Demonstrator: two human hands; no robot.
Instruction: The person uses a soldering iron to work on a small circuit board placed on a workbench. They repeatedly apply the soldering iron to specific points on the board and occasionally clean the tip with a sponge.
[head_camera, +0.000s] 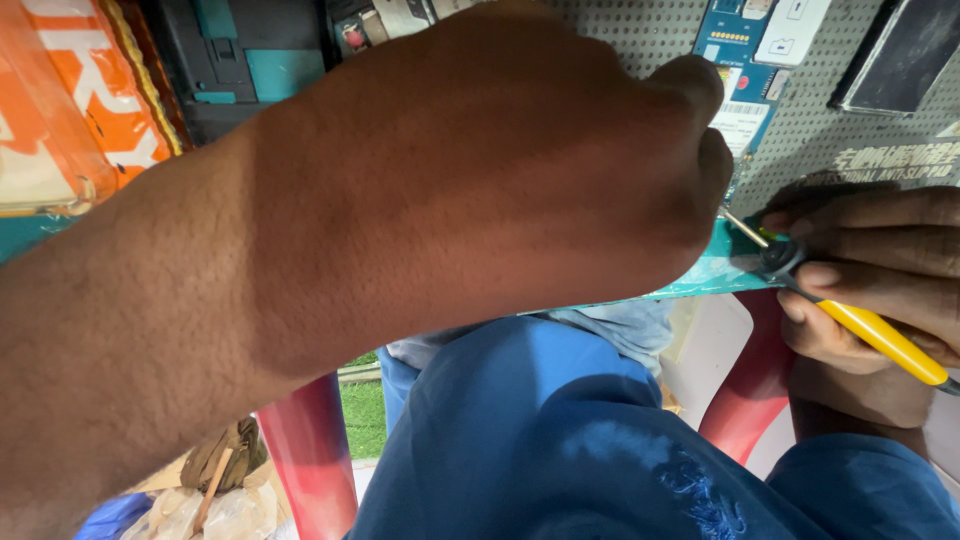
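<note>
My left hand (560, 150) fills the middle of the head view as a closed fist, with the forearm running in from the lower left. Its fingertips pinch a thin metal wire (745, 228) at the edge of a teal work mat (722, 268). My right hand (880, 250) comes in from the right and grips yellow-handled cutters (882, 338). The cutters' dark head sits at the wire's end, right beside my left fingertips. The fist hides the rest of the wire.
A grey perforated mat (850, 130) carries a blue card package (745, 60) and a dark flat device (905, 50). An orange packet (70, 90) lies far left. Below are my blue trousers (560, 430) and red chair legs (310, 450).
</note>
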